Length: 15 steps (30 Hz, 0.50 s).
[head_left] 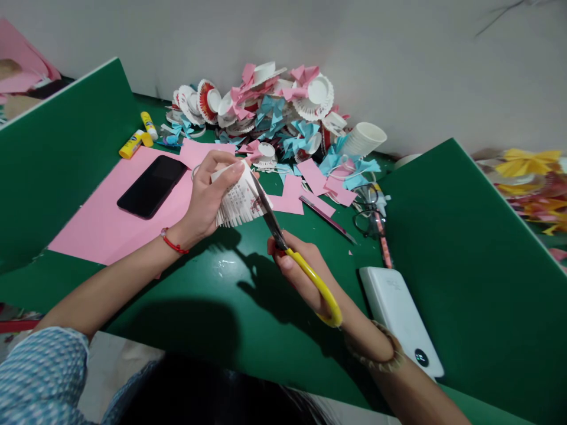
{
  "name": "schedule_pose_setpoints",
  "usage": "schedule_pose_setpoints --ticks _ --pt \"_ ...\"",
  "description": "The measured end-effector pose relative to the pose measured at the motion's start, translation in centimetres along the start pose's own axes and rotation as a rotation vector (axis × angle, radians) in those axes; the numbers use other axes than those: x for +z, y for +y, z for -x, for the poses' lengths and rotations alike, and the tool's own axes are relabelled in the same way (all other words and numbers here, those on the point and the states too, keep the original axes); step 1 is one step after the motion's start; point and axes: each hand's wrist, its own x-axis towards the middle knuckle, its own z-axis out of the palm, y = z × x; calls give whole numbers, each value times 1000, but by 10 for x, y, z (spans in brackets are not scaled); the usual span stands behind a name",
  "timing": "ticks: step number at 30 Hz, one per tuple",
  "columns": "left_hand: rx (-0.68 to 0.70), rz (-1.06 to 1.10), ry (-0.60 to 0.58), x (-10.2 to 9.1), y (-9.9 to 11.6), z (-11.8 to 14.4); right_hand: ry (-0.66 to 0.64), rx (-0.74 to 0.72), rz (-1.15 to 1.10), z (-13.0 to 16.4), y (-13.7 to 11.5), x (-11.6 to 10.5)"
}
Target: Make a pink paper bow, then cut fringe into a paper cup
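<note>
My left hand (pixel 212 192) grips a white paper cup (pixel 241 198) above the green table. Thin slits run up from the cup's lower edge, giving it a fringe, and printing shows on its side. In my right hand (pixel 301 265) is a pair of scissors (pixel 312 280) with yellow handles, my fingers wrapped round them. The scissor blades point up and away from me and meet the cup at its right side. Whether paper lies between the blades I cannot tell.
Pink paper (pixel 101 218) lies at left under a black phone (pixel 153 186), near glue sticks (pixel 132 144). Cut-cup crafts with bows (pixel 270 112) pile up by the wall beside stacked cups (pixel 365 139). At right are glasses (pixel 367 221), a white power bank (pixel 398 313) and a green partition (pixel 465 260).
</note>
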Motion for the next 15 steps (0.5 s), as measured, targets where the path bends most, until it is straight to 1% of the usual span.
schedule_pose_setpoints --ticks 11,15 --pt "-19 20 -6 1 1 0 53 -7 71 -1 2 2" --pt "-11 40 -16 1 1 0 73 11 80 0 4 3"
